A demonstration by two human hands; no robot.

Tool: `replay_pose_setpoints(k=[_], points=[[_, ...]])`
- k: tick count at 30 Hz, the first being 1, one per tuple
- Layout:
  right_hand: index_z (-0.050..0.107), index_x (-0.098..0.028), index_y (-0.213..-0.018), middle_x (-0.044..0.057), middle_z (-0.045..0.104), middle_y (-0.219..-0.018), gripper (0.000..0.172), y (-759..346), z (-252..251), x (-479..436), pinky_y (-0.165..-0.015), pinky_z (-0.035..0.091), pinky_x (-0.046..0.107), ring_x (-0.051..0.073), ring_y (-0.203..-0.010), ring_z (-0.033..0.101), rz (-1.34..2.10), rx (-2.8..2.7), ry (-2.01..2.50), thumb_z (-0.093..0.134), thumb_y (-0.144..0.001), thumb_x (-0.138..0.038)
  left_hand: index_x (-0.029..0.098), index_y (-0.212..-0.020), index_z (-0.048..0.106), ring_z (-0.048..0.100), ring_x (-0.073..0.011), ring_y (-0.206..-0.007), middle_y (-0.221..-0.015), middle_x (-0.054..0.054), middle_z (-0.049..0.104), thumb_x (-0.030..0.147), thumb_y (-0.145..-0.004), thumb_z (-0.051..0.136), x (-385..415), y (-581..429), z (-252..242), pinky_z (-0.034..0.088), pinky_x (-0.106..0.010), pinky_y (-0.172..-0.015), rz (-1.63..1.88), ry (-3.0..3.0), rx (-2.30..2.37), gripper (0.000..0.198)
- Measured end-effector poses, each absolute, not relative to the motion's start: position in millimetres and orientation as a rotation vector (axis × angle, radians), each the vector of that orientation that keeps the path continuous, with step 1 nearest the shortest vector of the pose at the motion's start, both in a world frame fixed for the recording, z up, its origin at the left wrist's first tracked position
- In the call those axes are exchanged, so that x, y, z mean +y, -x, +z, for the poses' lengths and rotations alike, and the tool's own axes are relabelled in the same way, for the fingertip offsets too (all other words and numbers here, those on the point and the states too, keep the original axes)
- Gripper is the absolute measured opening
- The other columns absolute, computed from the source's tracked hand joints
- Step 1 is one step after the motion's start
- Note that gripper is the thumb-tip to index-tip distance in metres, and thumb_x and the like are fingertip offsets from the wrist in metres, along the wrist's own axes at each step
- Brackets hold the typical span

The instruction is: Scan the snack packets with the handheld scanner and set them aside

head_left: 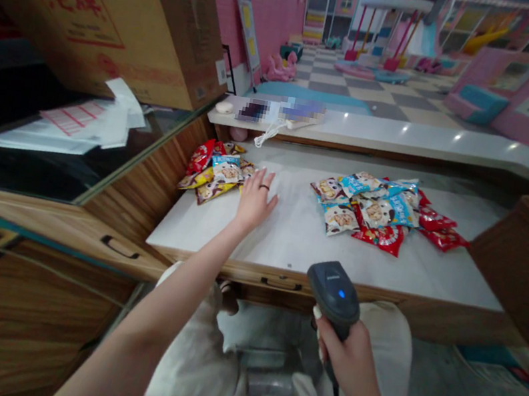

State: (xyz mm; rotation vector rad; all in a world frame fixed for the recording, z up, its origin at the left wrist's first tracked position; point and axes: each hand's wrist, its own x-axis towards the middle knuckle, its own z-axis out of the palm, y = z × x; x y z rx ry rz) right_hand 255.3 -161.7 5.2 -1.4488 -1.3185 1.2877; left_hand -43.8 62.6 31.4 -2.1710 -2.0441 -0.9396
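My left hand (255, 200), a dark ring on one finger, reaches over the white desk top (281, 248) with its fingers spread. It is beside the right edge of a small pile of snack packets (220, 174) in red, yellow and blue; whether the fingertips touch them I cannot tell. In my right hand (348, 350) is a dark grey barcode scanner (333, 290), gripped by its handle above my lap. A blue light glows on its top and a black cable hangs below. Farther right on the desk lies a larger heap of blue-and-white and red snack packets (369, 205).
A big cardboard box (107, 16) and loose papers (74, 122) occupy the dark counter at left. Behind the desk runs a raised white ledge (381, 133) with a white cable (269, 134) and blurred items. A brown box-like object (526, 269) borders the right side.
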Motion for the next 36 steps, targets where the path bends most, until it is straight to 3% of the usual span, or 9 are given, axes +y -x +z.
replay_pose_setpoints(k=[7, 14, 20, 24, 30, 36], points=[[0.064, -0.027, -0.07, -0.001, 0.058, -0.047, 0.042, -230.7, 23.2, -161.4, -0.043, 0.045, 0.029, 0.019, -0.039, 0.056, 1.194, -1.308, 1.499, 0.081, -0.082, -0.063, 0.004, -0.179, 0.04, 0.02, -0.0478, -0.18, -0.191, -0.028, 0.025, 0.033, -0.097, 0.073, 79.1, 138.7, 48.9, 0.018, -0.064, -0.145, -0.605, 1.895, -2.317, 0.092], [0.068, -0.025, -0.076, -0.001, 0.06, -0.05, 0.043, -231.4, 23.7, -163.4, -0.042, 0.046, 0.029, 0.019, -0.04, 0.056, 1.185, -1.303, 1.509, 0.083, -0.082, -0.065, 0.008, -0.175, 0.05, 0.032, -0.0444, -0.177, -0.186, -0.025, 0.04, 0.034, -0.104, 0.062, 86.0, 146.1, 46.7, 0.024, -0.06, -0.144, -0.567, 2.006, -2.342, 0.076], [0.064, -0.027, -0.073, -0.001, 0.06, -0.048, 0.042, -230.2, 32.1, -164.8, -0.043, 0.046, 0.03, 0.019, -0.04, 0.056, 1.184, -1.338, 1.484, 0.082, -0.084, -0.064, 0.011, -0.163, 0.061, 0.048, -0.0386, -0.167, -0.173, -0.025, 0.058, 0.044, -0.104, 0.069, 70.8, 143.2, 50.8, 0.031, -0.057, -0.142, -1.336, 2.005, -2.215, 0.068], [0.06, -0.029, -0.069, -0.001, 0.058, -0.046, 0.044, -228.4, 39.7, -164.5, -0.044, 0.046, 0.03, 0.02, -0.038, 0.057, 1.195, -1.351, 1.492, 0.08, -0.083, -0.065, 0.019, -0.151, 0.07, 0.057, -0.0334, -0.16, -0.158, -0.017, 0.072, 0.056, -0.103, 0.074, 43.7, 117.3, 54.4, 0.037, -0.051, -0.14, -2.032, 1.96, -2.075, 0.061], [0.061, -0.029, -0.068, -0.001, 0.059, -0.047, 0.04, -227.7, 27.6, -167.1, -0.042, 0.045, 0.029, 0.019, -0.038, 0.056, 1.152, -1.367, 1.444, 0.079, -0.086, -0.06, 0.021, -0.128, 0.078, 0.08, -0.0321, -0.128, -0.125, -0.013, 0.086, 0.067, -0.1, 0.076, 5.2, 52.8, 31.9, 0.066, -0.046, -0.111, -3.289, 1.398, -2.338, 0.055], [0.065, -0.027, -0.075, -0.001, 0.062, -0.049, 0.039, -230.1, 14.4, -168.3, -0.04, 0.043, 0.027, 0.019, -0.038, 0.059, 1.111, -1.367, 1.411, 0.078, -0.093, -0.059, 0.02, -0.116, 0.078, 0.084, -0.0259, -0.1, -0.106, -0.009, 0.087, 0.057, -0.1, 0.081, -5.1, 20.0, 13.6, 0.069, -0.036, -0.09, -3.455, 1.014, -2.602, 0.04]])
